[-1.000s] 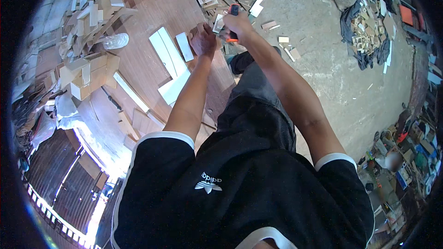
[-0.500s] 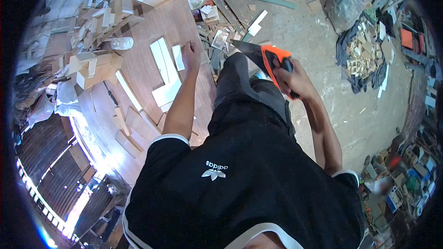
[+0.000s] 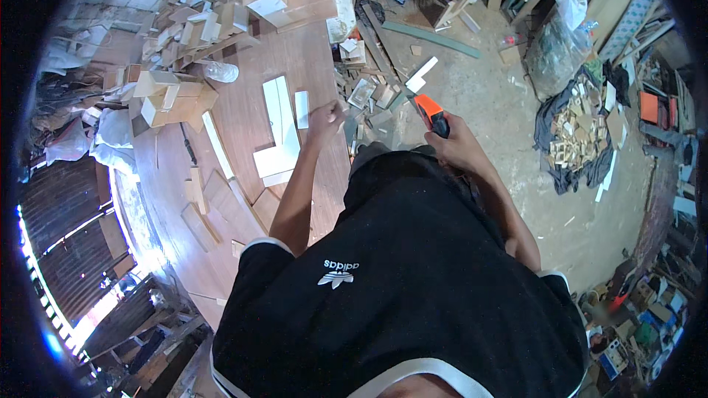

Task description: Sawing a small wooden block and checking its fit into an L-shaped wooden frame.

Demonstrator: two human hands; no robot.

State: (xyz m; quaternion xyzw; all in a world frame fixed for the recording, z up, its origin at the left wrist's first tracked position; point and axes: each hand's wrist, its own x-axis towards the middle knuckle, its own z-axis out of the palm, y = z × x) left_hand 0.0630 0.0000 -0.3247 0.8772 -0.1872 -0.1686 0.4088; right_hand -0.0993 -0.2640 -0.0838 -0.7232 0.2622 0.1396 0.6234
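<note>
My right hand is closed around the black grip of a handsaw with an orange handle. The saw is tilted so its blade hardly shows. Over the right edge of the wood-coloured worktop, my left hand has its fingers curled. Whether anything is inside them is hidden. Just left of that hand lies a short white strip. Beyond it is a long white board, with a wider white panel at its near end.
Wooden box pieces and a clear plastic container stand on the worktop's left. Offcuts litter the floor beside its right edge. At right, a dark cloth holds wood scraps, near a full clear bag.
The saw has tilted, so its blade, plain before, hardly shows now. My left hand has moved right, to the worktop's edge. The whole view has shifted slightly.
</note>
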